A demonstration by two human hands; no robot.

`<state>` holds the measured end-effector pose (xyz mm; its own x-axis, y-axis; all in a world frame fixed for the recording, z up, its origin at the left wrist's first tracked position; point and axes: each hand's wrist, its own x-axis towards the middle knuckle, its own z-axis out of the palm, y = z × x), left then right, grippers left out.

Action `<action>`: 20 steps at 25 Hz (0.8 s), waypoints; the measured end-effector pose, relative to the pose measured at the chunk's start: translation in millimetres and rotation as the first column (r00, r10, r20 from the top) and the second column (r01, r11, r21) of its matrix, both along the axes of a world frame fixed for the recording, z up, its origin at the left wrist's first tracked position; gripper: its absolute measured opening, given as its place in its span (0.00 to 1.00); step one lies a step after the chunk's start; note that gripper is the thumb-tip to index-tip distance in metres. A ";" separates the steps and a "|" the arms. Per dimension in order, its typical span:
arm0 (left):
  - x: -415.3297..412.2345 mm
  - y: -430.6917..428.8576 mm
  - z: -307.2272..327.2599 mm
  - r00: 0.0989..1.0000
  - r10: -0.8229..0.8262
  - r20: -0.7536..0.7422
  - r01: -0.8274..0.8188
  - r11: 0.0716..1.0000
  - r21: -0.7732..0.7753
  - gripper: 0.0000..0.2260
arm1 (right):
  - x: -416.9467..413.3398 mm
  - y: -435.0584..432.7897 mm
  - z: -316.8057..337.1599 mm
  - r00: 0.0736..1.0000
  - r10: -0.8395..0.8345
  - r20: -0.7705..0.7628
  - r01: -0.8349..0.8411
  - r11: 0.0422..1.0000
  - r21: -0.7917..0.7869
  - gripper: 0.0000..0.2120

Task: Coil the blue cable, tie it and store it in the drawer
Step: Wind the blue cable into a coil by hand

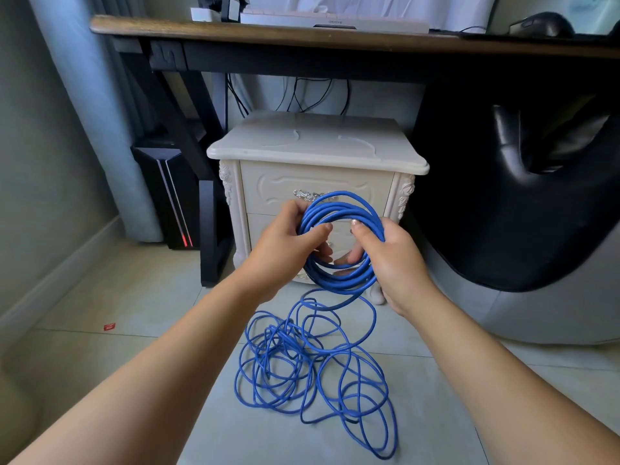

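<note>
A blue cable [339, 213] is partly wound into a round coil of several loops, held up in front of a cream nightstand. My left hand [285, 245] grips the coil's left side with the thumb over the strands. My right hand [389, 253] grips its right side. From the coil's bottom the cable drops to a loose tangle [302, 364] on the tiled floor between my forearms. The nightstand's top drawer [268, 189] is closed, its silver handle [307, 195] showing just above the coil. Two white ties [359, 142] lie on the nightstand's top.
The nightstand [315, 146] stands under a dark wooden desk [268, 31]. A black computer tower [167, 196] is to its left and a black chair [520, 196] to its right. A small red scrap [109, 326] lies on the floor at left.
</note>
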<state>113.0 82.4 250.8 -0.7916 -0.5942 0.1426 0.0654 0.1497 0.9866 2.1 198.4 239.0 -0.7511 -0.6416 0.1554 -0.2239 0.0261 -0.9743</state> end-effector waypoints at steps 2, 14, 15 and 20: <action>0.7 -3.8 -1.3 0.996 -0.086 -0.012 0.087 0.991 0.098 0.09 | -0.7 0.0 1.4 0.989 0.046 0.144 -0.033 0.995 -0.090 0.08; 0.7 -2.0 -2.2 0.929 -0.347 -0.129 0.366 0.808 0.461 0.09 | -12.1 -1.6 10.5 0.667 0.348 0.659 -0.203 0.936 -0.288 0.13; -2.1 0.0 -2.1 0.960 -0.264 -0.088 0.275 0.855 0.439 0.09 | -12.3 -2.4 10.1 0.668 0.340 0.662 -0.191 0.938 -0.289 0.14; -9.8 16.0 -11.5 0.994 0.107 0.013 -0.108 0.991 0.078 0.06 | -2.8 -11.0 6.0 0.889 0.109 0.445 -0.063 0.991 -0.116 0.09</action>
<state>103.2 98.4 239.3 -0.7237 -0.6848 0.0855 0.0439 0.0779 0.9960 -0.7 187.3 245.0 -0.6976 -0.7060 -0.1223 0.2417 -0.0711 -0.9677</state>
